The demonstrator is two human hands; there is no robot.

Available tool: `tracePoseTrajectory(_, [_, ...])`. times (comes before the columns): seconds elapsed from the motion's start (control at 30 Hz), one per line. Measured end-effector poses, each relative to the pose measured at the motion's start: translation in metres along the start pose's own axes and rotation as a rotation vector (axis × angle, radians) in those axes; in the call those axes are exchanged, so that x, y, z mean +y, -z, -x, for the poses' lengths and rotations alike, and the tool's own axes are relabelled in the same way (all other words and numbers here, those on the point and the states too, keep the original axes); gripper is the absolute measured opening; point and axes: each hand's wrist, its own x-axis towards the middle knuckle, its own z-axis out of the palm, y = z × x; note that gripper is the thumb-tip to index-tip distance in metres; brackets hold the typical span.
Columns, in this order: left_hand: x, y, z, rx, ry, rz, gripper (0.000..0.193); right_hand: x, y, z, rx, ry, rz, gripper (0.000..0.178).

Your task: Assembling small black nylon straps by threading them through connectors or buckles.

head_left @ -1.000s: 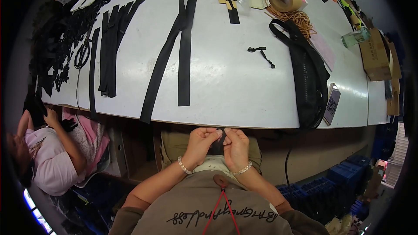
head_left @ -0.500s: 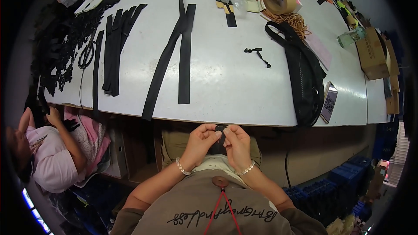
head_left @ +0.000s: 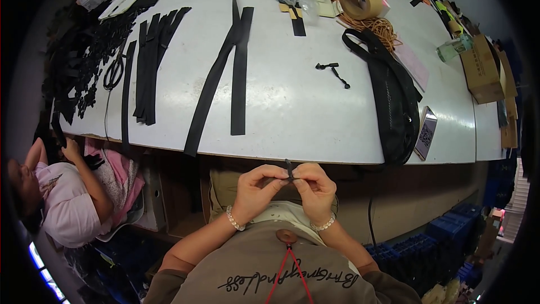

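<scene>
Just off the table's near edge, my left hand [head_left: 255, 190] and my right hand [head_left: 316, 192] meet, thumbs and fingers closed in a pinch. Between the fingertips is a small black strip [head_left: 289, 167], seen nearly edge-on; its lower part is hidden by my fingers. Both hands grip it, one from each side. Ahead on the white table [head_left: 292, 112] lie two long black straps [head_left: 239, 90], one crossing the other near its top. To their right are two small black cord pieces [head_left: 337, 73].
At right lie a black bag [head_left: 391, 101] and a phone [head_left: 426, 133]. Tape [head_left: 360, 3] and orange cord [head_left: 388, 35] are farther back. Scissors [head_left: 113, 73], a bundle of black straps [head_left: 149, 70] and a black heap [head_left: 84, 56] fill the left. A co-worker [head_left: 73, 197] sits lower left.
The black strip has turned from showing its flat face to nearly edge-on. My right hand has shifted slightly right and its fingers have re-gripped. Things on the table have stayed put.
</scene>
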Motion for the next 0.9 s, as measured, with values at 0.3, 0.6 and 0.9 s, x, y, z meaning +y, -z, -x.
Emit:
tracePoseTrajectory(0.3, [0.001, 0.0, 0.0, -0.013, -0.044, -0.016, 0.012, -0.007, 0.001, -0.002, -0.049, 0.085, 0.087, 0.012])
tracePoseTrajectory(0.6, [0.004, -0.002, 0.002, 0.001, 0.0, 0.008, 0.014, -0.014, 0.002, -0.001, -0.068, 0.021, 0.03, 0.015])
tracePoseTrajectory(0.9, [0.006, -0.003, 0.001, 0.003, 0.011, 0.009, 0.014, -0.026, 0.003, -0.007, -0.083, -0.033, 0.106, 0.014])
